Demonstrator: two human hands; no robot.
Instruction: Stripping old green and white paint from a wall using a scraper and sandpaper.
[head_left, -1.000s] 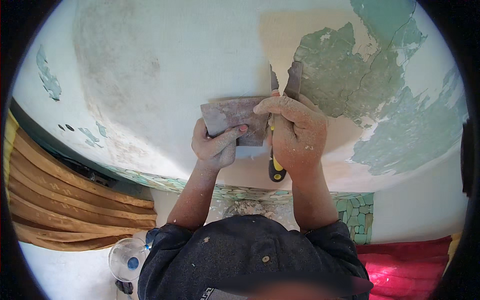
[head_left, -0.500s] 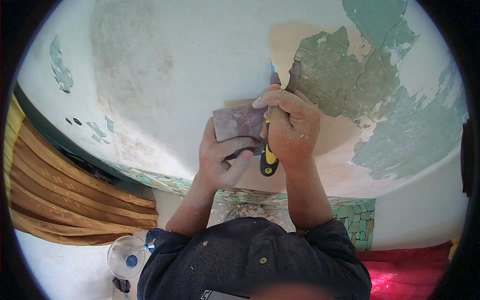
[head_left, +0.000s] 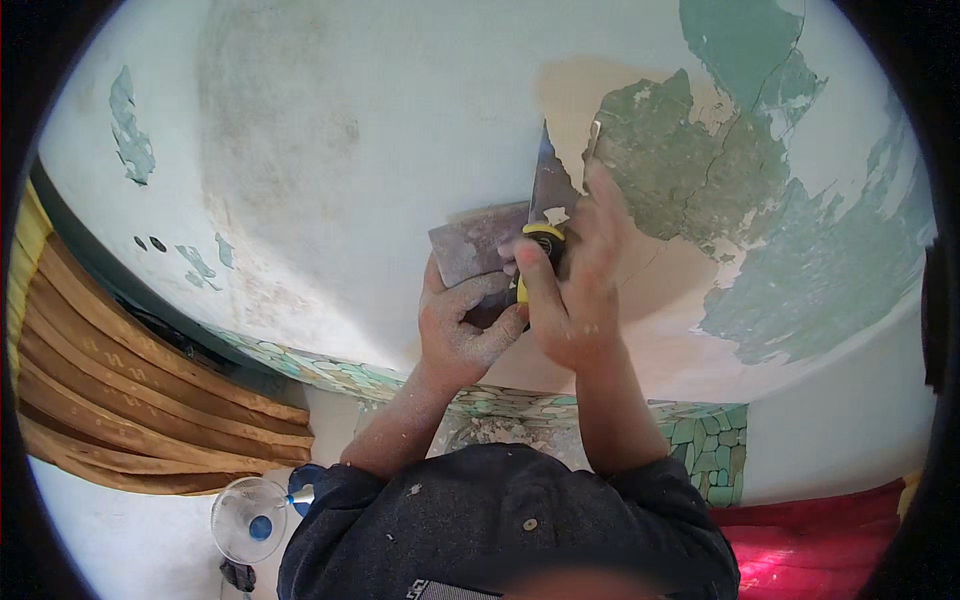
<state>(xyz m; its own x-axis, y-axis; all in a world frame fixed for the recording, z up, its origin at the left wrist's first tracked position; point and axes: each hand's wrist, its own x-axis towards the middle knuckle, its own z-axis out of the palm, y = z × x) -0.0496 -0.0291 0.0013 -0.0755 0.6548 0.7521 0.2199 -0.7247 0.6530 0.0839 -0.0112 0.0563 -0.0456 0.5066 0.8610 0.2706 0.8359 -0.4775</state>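
Wall [head_left: 400,120]: one, whitish, peeling green patches [head_left: 680,170]
Brown curtain [head_left: 150,390]: one
Left hand [head_left: 455,325]: gripping one brownish plate [head_left: 476,240]
Right hand [head_left: 580,285]: gripping one yellow-and-black-handled scraper [head_left: 548,190]

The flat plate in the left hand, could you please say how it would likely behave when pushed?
The flat plate looks fairly stiff, its upper edge running nearly straight beyond the left hand. It may slip, since pale dust speckles that hand.
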